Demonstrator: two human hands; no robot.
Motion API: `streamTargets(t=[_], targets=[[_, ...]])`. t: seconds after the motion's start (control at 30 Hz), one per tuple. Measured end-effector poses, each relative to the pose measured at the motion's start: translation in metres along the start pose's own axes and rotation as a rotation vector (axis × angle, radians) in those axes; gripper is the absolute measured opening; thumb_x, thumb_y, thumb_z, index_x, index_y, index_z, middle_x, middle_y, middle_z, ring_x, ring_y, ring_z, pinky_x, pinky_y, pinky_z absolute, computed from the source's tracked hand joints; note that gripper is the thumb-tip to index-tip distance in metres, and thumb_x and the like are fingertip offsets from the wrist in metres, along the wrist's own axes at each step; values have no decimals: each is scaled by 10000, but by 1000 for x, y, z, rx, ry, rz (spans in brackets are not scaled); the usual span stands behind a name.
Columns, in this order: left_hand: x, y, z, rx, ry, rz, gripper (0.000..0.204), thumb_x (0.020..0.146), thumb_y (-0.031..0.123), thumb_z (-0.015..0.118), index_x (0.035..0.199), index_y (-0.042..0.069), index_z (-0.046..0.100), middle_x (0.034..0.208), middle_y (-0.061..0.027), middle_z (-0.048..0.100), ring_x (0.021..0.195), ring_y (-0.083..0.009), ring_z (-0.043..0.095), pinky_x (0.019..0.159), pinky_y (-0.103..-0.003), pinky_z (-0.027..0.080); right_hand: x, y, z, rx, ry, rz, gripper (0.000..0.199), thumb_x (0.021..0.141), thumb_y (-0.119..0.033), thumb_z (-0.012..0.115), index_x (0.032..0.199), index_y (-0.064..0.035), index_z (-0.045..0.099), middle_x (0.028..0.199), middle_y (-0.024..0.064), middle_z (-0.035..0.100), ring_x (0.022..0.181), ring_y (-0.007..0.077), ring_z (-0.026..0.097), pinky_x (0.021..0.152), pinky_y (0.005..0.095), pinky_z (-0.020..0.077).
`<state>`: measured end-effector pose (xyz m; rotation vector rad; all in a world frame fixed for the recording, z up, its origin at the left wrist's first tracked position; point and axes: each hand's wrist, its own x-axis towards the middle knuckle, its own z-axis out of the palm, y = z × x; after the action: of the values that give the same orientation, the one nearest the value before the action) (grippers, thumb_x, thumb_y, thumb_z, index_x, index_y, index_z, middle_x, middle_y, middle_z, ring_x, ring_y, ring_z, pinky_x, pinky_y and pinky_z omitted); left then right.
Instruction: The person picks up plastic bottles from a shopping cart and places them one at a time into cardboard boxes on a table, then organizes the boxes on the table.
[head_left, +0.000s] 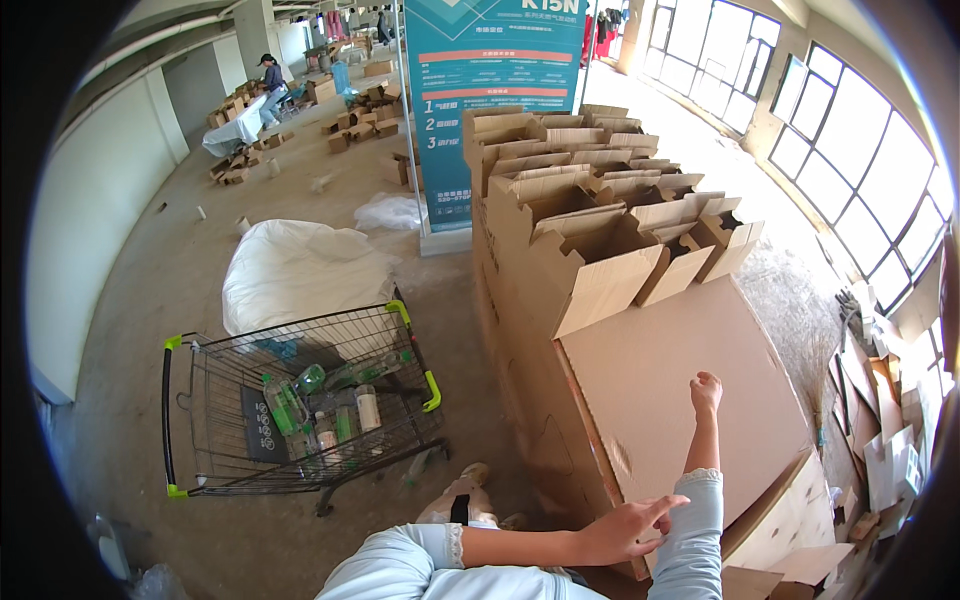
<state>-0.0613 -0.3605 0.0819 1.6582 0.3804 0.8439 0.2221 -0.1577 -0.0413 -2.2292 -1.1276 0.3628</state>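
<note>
My left hand (625,532) reaches across my body to the light blue right sleeve (692,530). Its fingers pinch at the cloth below the lace-trimmed cuff. My right hand (706,388) is raised in a closed fist above a large brown cardboard sheet (680,370), with nothing visible in it. The sheet's far edge meets rows of open cardboard boxes (600,220), standing with their flaps up. Their insides are mostly in shadow.
At the left stands a wire shopping cart (300,335) holding several plastic bottles (345,420). Behind it sits a large white sack (300,270). A teal banner (495,90) rises beyond the boxes. Cardboard scraps (885,400) pile up at right. A person (270,90) sits far back.
</note>
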Motion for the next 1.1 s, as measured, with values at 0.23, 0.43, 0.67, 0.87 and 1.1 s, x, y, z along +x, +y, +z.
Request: streamTargets(t=[0.23,0.43,0.67,0.87,1.1], targets=[[-29,16,-16,59,25,62,512,793,-24,593,1250,91,394,812,-99,551,745,-214,595,706,-325,504,-44,-23,-5,-182,-7,57,349,750,-134,596,1074,-2,601,1159,192,570,1099,301,535,953,379,423],[-63,29,-75,-274,-202,57,452,789,-40,574,1172,90,373,780,-80,523,717,-194,561,693,-300,486,-72,-48,21,-238,221,109,484,765,-125,583,1212,23,473,1262,176,505,1184,309,467,991,358,392],[-84,44,-138,-446,-530,18,365,774,-40,557,1068,59,366,770,-71,518,698,-180,527,685,-273,454,-95,-10,40,1402,403,823,654,837,-205,555,1391,-112,220,1408,162,297,1216,356,390,905,567,406],[-90,60,-150,-655,-813,-157,330,766,-45,559,1019,48,369,770,-42,503,731,-130,492,706,-256,436,-151,5,7,1486,1044,807,572,843,-188,523,1337,-18,291,1335,205,373,1190,345,422,863,556,439],[-92,70,-119,-796,-1073,-237,324,754,-39,566,1001,38,372,750,-41,483,744,-120,482,725,-246,419,-201,-48,-32,-396,766,-60,523,741,-55,559,1248,-51,430,1291,175,432,1228,319,387,1065,464,249]])
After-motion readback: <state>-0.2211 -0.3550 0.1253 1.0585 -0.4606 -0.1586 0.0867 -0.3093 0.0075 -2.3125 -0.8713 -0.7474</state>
